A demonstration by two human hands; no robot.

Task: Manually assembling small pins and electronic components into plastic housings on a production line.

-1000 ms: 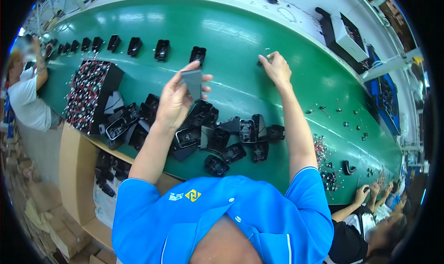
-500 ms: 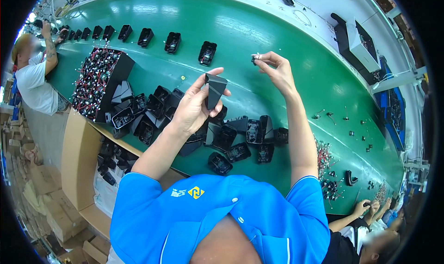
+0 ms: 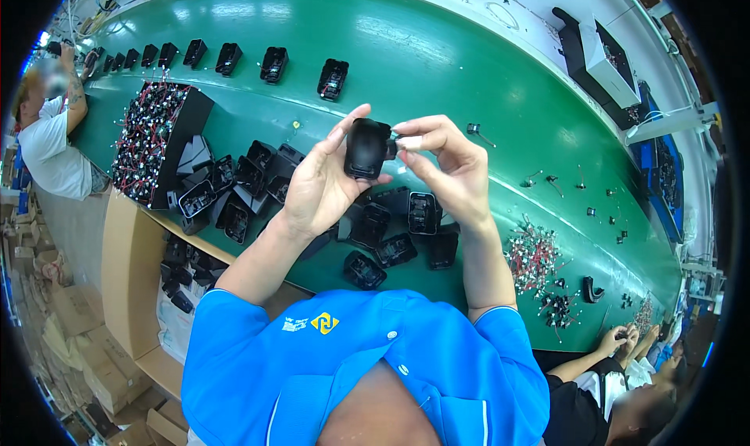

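Note:
My left hand (image 3: 319,179) holds a black plastic housing (image 3: 366,145) over the middle of the table, its fingers and thumb around the sides. Close on its right, my right hand (image 3: 449,165) pinches a small black part (image 3: 392,148) between thumb and fingertips, against the housing's right edge. A bit of white shows under those fingertips, too small to make out. Loose black housings (image 3: 369,226) lie heaped below and to the left of my hands. Beyond them, another housing (image 3: 333,80) stands at the near end of a row.
A black box (image 3: 187,126) overflows with small wired parts at left. More wired parts (image 3: 533,255) are piled at right, and one (image 3: 478,133) lies beyond my right hand. A cardboard box (image 3: 129,266) stands below the table edge. Other people work at far left and lower right.
My right hand has moved left and down, bringing the small black part to the housing. The housing has been turned over in my left hand. The view has shifted slightly.

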